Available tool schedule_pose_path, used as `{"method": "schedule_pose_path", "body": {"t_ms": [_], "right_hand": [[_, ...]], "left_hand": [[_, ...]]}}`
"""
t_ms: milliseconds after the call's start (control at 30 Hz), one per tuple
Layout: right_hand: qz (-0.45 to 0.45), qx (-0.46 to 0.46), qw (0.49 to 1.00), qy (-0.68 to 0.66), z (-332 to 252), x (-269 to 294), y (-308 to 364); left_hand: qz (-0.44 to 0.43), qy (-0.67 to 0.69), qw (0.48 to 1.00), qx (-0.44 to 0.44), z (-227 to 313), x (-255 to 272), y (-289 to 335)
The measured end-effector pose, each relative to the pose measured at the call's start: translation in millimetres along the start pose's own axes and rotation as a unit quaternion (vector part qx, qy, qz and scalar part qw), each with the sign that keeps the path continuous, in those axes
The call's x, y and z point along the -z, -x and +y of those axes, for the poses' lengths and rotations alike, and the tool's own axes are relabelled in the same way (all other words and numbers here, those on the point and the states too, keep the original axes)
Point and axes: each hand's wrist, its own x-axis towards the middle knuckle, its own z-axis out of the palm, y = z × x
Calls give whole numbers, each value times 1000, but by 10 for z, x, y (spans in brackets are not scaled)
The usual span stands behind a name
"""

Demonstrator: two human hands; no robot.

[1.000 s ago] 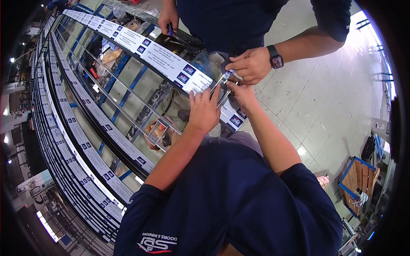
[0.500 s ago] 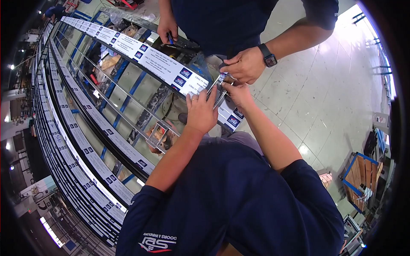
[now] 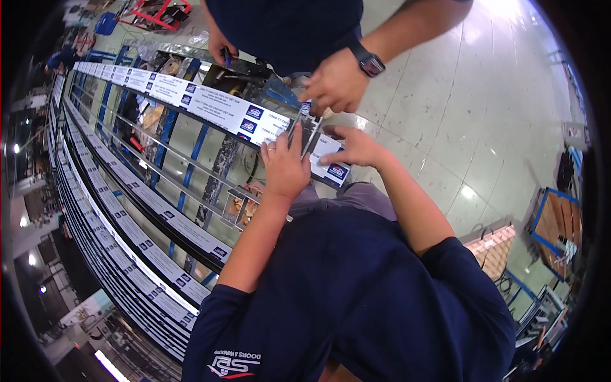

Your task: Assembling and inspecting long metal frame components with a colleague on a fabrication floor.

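A long profile (image 3: pixel 216 106) covered in white printed film runs from the far left to just in front of me. Across its near end lies a small dark and silver metal fitting (image 3: pixel 307 132). My left hand (image 3: pixel 286 167) rests on the film with fingers stretched out, the index finger against the fitting's left side. Just right of the fitting, my right hand (image 3: pixel 356 148) hangs over the profile's end, its thumb and fingers apart and holding nothing. A co-worker's hand (image 3: pixel 337 81) reaches to the fitting's far end; its fingertips partly cover it.
Blue rack bars (image 3: pixel 193 153) and thin metal rods carry the profile. More film-covered profiles (image 3: pixel 140 194) lie stacked at left. A small open-topped box (image 3: pixel 240 207) sits beside my left forearm. The co-worker's other hand (image 3: pixel 223 49) holds something blue. Wooden crates (image 3: pixel 557 223) stand at right.
My right hand has let go of the fitting, opened and drawn back from it. My left hand stays on the profile and fitting. The whole view has shifted slightly.
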Motion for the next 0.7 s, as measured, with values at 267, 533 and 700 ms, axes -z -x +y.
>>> {"method": "schedule_pose_path", "body": {"t_ms": [267,533,700], "right_hand": [[162,6,987,-14,354,-374,200],[232,27,972,-22,-15,-261,102],[219,-37,974,-38,-130,-338,-166]], "left_hand": [[-6,-34,999,-13,43,-45,-74],[6,-17,999,-28,124,57,-175],[8,-2,1000,-21,22,3,-130]]}}
